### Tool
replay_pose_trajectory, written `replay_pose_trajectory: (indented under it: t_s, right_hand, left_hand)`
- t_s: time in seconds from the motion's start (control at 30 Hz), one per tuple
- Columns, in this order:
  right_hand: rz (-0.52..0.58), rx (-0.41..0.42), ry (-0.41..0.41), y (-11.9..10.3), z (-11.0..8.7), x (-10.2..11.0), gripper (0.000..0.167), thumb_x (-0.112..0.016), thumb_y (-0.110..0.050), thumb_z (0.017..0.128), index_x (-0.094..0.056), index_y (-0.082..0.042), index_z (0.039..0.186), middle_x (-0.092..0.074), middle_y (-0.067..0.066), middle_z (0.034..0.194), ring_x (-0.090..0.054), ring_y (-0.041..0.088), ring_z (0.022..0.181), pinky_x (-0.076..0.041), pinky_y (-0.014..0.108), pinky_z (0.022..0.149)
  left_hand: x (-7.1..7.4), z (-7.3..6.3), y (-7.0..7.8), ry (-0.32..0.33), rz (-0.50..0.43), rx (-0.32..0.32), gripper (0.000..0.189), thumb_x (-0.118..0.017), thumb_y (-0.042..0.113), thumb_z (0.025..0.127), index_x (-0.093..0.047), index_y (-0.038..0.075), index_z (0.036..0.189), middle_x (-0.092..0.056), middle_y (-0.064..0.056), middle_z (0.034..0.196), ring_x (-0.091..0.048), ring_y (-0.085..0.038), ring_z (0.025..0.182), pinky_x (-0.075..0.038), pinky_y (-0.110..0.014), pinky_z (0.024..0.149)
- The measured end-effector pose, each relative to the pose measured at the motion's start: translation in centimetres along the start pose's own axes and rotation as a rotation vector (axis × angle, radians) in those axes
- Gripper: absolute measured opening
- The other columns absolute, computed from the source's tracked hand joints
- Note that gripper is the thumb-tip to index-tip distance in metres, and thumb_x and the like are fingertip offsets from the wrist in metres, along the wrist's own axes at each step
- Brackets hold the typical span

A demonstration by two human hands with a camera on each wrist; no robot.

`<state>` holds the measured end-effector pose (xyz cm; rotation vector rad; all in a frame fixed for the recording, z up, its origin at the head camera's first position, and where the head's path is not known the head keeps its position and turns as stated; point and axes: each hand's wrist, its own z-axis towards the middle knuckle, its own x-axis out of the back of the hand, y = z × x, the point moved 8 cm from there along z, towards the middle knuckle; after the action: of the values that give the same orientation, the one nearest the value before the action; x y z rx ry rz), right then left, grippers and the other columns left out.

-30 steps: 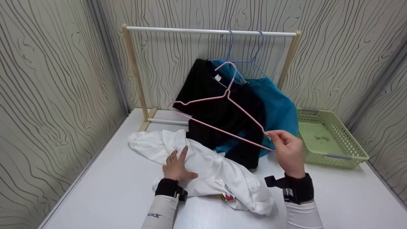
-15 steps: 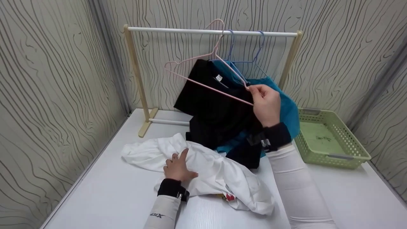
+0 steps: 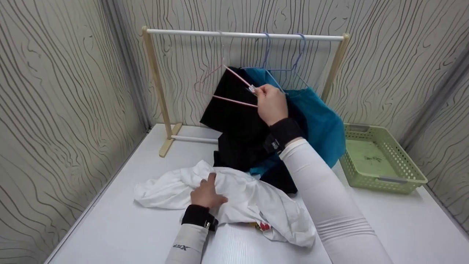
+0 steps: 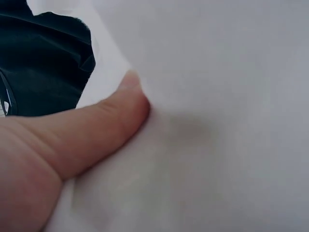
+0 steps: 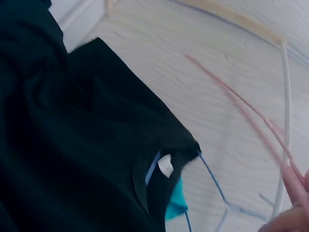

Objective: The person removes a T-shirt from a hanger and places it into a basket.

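My right hand (image 3: 273,104) pinches one end of a pink clothes hanger (image 3: 235,101) between thumb and fingers. The hanger's blurred hook is up at the rack's white rail (image 3: 183,33); whether it bears on the rail I cannot tell. In the right wrist view, the fingertips (image 5: 292,186) show on the pink wire at the right edge. My left hand (image 3: 207,196) rests with spread fingers on a crumpled white garment (image 3: 253,198) with a small coloured print. The left wrist view shows the thumb (image 4: 104,128) lying straight against the white cloth.
A black T-shirt (image 3: 234,124) and a blue garment (image 3: 324,124) hang from the rail on blue hangers (image 3: 266,51), behind the right hand. A green perforated basket (image 3: 384,185) stands on the table at the right. The rack's wooden post (image 3: 157,84) rises at the left.
My right hand has carried the pink hanger up and leftward from above the table to the rail. The white garment's left end has shifted left and down under my left hand.
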<state>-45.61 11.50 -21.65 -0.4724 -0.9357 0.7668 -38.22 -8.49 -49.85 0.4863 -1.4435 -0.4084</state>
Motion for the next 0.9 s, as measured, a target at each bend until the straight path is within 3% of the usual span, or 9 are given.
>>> replay_pose_trajectory:
  t_s: [0.2, 0.3, 0.37, 0.43, 0.6, 0.77, 0.9]
  right_hand:
    - [0.109, 0.013, -0.263, -0.4, -0.6, -4.1, 0.034, -0.045, -0.017, 0.111, -0.065, -0.005, 0.135, -0.071, 0.017, 0.123, -0.064, 0.029, 0.112, -0.05, 0.042, 0.102]
    - [0.151, -0.016, -0.329, 0.3, -1.2, -4.9, 0.041, -0.042, -0.021, 0.112, -0.054, -0.005, 0.148, -0.067, 0.018, 0.135, -0.059, 0.029, 0.131, -0.045, 0.042, 0.114]
    - [0.177, -0.039, -0.31, 1.1, -1.9, -4.9, 0.046, -0.044, -0.025, 0.112, -0.047, -0.003, 0.152, -0.062, 0.018, 0.143, -0.053, 0.03, 0.139, -0.04, 0.042, 0.118]
    - [0.206, -0.049, -0.23, 2.2, -2.8, -4.4, 0.047, -0.047, -0.025, 0.11, -0.047, -0.001, 0.151, -0.058, 0.021, 0.146, -0.052, 0.032, 0.14, -0.039, 0.043, 0.119]
    - [0.331, -0.048, -0.091, 5.7, -6.7, -3.3, 0.034, -0.054, -0.017, 0.106, -0.056, 0.002, 0.135, -0.062, 0.024, 0.134, -0.057, 0.036, 0.127, -0.043, 0.047, 0.112]
    - [0.345, -0.079, -0.17, 9.4, -11.8, -3.3, 0.033, -0.061, -0.019, 0.104, -0.061, 0.0, 0.131, -0.065, 0.019, 0.131, -0.06, 0.032, 0.122, -0.045, 0.048, 0.109]
    - [0.34, -0.11, -0.271, 11.6, -15.4, -3.9, 0.047, -0.066, -0.022, 0.101, -0.055, -0.001, 0.142, -0.061, 0.019, 0.141, -0.058, 0.035, 0.13, -0.042, 0.051, 0.114]
  left_hand:
    - [0.6, -0.2, 0.4, -0.04, -0.018, -0.032, 0.087, -0.091, 0.031, 0.071, -0.049, 0.008, 0.144, -0.067, -0.029, 0.121, -0.07, -0.043, 0.098, -0.055, -0.057, 0.08]
    - [1.2, -0.4, 0.7, -0.067, -0.041, -0.057, 0.084, -0.09, 0.027, 0.071, -0.051, 0.006, 0.142, -0.069, -0.028, 0.12, -0.07, -0.042, 0.102, -0.055, -0.055, 0.081]
    - [1.9, -0.6, 1.0, -0.076, -0.06, -0.08, 0.082, -0.09, 0.025, 0.072, -0.052, 0.004, 0.141, -0.07, -0.027, 0.119, -0.07, -0.042, 0.104, -0.056, -0.054, 0.083]
    - [2.7, -0.9, 1.4, -0.076, -0.078, -0.105, 0.079, -0.089, 0.023, 0.071, -0.053, 0.002, 0.139, -0.071, -0.027, 0.119, -0.07, -0.042, 0.105, -0.056, -0.054, 0.085]
    - [4.5, -1.6, 2.6, -0.072, -0.138, -0.147, 0.074, -0.086, 0.022, 0.075, -0.054, 0.0, 0.138, -0.069, -0.027, 0.125, -0.068, -0.043, 0.111, -0.054, -0.055, 0.093]
    - [6.2, -2.2, 3.7, -0.059, -0.267, -0.163, 0.064, -0.083, 0.022, 0.082, -0.055, 0.006, 0.137, -0.068, -0.02, 0.131, -0.065, -0.04, 0.119, -0.051, -0.054, 0.1]
    - [8.0, -2.4, 4.7, 0.049, -0.406, -0.19, 0.057, -0.082, 0.022, 0.084, -0.057, 0.012, 0.134, -0.07, -0.016, 0.13, -0.066, -0.034, 0.118, -0.051, -0.052, 0.098]
